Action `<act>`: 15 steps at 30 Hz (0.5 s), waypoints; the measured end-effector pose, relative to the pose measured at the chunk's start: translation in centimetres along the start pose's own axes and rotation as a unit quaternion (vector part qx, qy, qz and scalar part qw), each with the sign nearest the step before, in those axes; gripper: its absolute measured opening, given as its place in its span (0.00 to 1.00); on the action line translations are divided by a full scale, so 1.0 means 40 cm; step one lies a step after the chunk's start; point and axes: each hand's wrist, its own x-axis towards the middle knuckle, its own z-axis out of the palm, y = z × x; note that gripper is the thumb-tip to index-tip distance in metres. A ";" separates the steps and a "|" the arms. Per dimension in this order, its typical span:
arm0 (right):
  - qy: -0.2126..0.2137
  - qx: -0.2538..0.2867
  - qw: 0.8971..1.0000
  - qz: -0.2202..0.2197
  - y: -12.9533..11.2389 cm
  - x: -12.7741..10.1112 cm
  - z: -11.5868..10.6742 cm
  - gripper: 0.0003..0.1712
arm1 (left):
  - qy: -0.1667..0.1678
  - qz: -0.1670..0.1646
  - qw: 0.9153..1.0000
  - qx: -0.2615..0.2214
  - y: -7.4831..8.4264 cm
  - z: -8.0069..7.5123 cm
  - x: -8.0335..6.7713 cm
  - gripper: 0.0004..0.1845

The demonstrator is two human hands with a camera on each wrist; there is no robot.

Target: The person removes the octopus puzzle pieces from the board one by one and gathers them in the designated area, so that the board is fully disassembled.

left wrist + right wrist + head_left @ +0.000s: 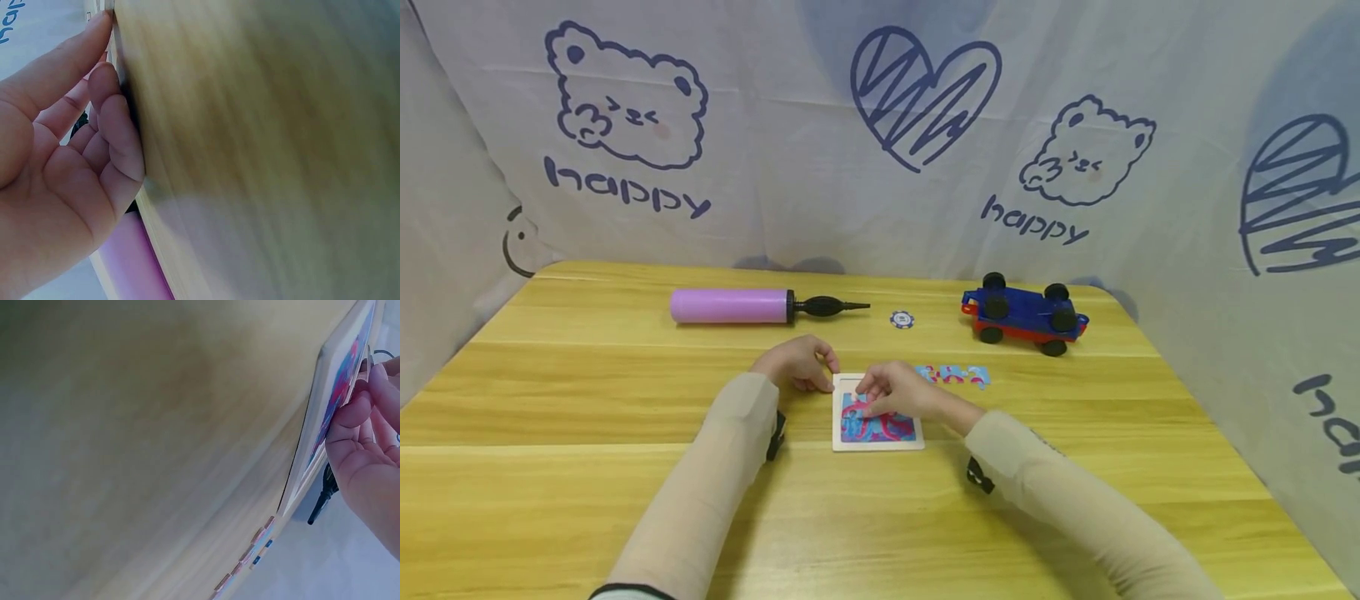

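Note:
A small white-framed jigsaw tray [877, 442] with a blue and pink picture lies on the wooden table [625, 400]. My left hand [797, 365] rests at the tray's upper left corner, thumb [69, 59] against its edge and fingers lightly curled on the wood. My right hand [895, 392] is over the tray's upper part, fingertips [356, 409] pressing on the puzzle picture [340, 387]; whether they pinch a piece is hidden. Loose puzzle pieces [955, 375] lie just right of the tray, seen edge-on as loose pieces [250, 556] in the right wrist view.
A pink hand pump [741, 306] with a black nozzle lies at the back. A small round chip [902, 319] sits to its right. An upturned blue and red toy car [1024, 312] stands at the back right. A printed cloth backdrop [880, 125] rings the table.

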 end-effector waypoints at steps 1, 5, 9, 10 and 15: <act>0.001 0.007 1.000 0.005 0.000 0.000 -0.001 0.12 | 0.000 0.000 1.000 0.001 0.000 0.001 0.000 0.10; 0.004 0.026 0.999 0.018 -0.002 -0.004 -0.006 0.13 | 0.000 -0.002 1.000 0.000 0.000 0.001 0.001 0.10; 0.004 0.041 0.999 0.015 -0.004 -0.011 -0.015 0.13 | 0.001 -0.004 1.000 -0.002 0.001 0.001 0.002 0.10; 0.006 0.045 0.999 0.015 -0.003 -0.013 -0.018 0.14 | 0.002 -0.006 1.000 -0.003 0.001 0.001 0.002 0.10; 0.015 0.069 0.997 0.015 0.005 -0.022 -0.034 0.15 | 0.001 -0.006 1.000 -0.010 0.001 0.002 0.001 0.09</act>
